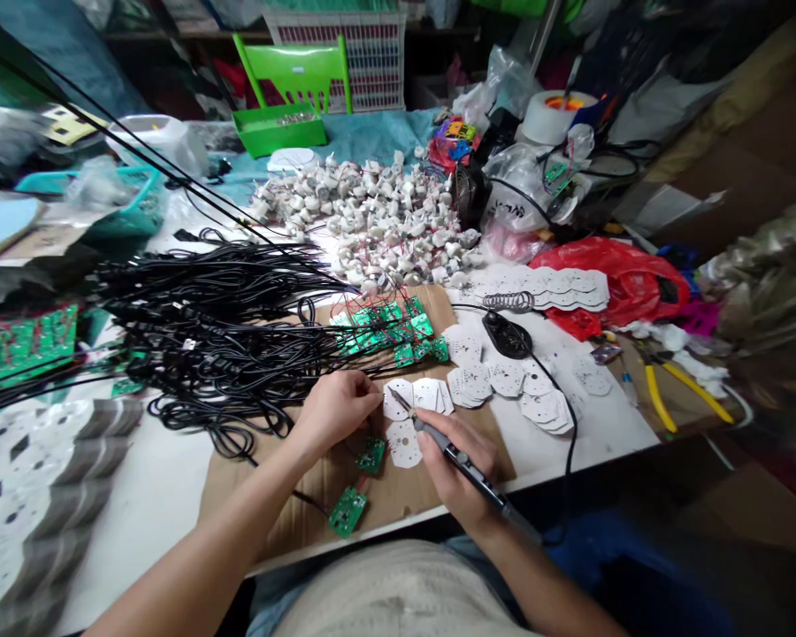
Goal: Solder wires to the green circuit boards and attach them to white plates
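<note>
My right hand (457,447) grips a grey soldering iron (481,485), its tip pointing up and left over the white perforated boards (404,444). My left hand (335,409) has thumb and fingers pinched together at the left edge of those boards; whatever they hold is too small to make out. Below it lie a small green circuit board (371,455) and a second green circuit board (347,511), with red wires between them. All of this rests on a brown cardboard sheet (404,504).
Bundled black cables (232,354) cover the left, running toward green circuit boards (385,326). Behind is a heap of small white parts (378,212). At right are a coiled iron stand (508,332), stacked white boards (547,409), yellow-handled pliers (660,394) and a red bag (623,279).
</note>
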`<action>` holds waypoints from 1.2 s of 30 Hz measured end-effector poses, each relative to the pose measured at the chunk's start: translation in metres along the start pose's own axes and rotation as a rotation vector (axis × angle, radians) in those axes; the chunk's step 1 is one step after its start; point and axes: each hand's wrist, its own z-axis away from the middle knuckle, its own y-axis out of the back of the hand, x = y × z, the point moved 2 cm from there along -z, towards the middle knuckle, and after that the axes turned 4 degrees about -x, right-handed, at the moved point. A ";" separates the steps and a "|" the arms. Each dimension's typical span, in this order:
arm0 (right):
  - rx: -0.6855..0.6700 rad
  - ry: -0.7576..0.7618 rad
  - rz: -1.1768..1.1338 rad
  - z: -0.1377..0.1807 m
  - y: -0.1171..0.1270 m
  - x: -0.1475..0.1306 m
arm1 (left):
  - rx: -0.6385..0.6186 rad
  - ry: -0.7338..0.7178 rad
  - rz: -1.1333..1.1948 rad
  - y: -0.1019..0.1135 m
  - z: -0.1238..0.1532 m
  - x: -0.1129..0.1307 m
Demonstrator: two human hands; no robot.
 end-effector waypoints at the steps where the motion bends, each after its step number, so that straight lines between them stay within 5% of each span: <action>1: 0.014 0.007 0.005 0.000 0.001 -0.001 | -0.002 0.001 0.002 0.000 0.000 0.000; 15: 0.081 0.005 0.043 0.005 0.003 0.000 | 0.145 0.015 -0.320 -0.003 0.025 0.013; 20: 0.095 0.005 0.032 0.012 0.004 0.004 | 0.219 0.001 -0.450 0.025 0.026 0.017; 25: 0.105 0.038 0.040 0.011 0.003 0.002 | 0.493 -0.072 -0.480 0.097 -0.027 0.034; 28: 0.117 0.052 0.025 0.009 0.002 0.002 | 0.527 -0.060 -0.350 0.130 -0.083 0.045; 32: 0.138 0.048 0.038 0.008 0.002 0.000 | 0.504 -0.032 -0.320 0.142 -0.144 0.055; 36: 0.168 0.047 0.066 0.004 0.003 -0.005 | 0.492 -0.044 -0.342 0.135 -0.172 0.059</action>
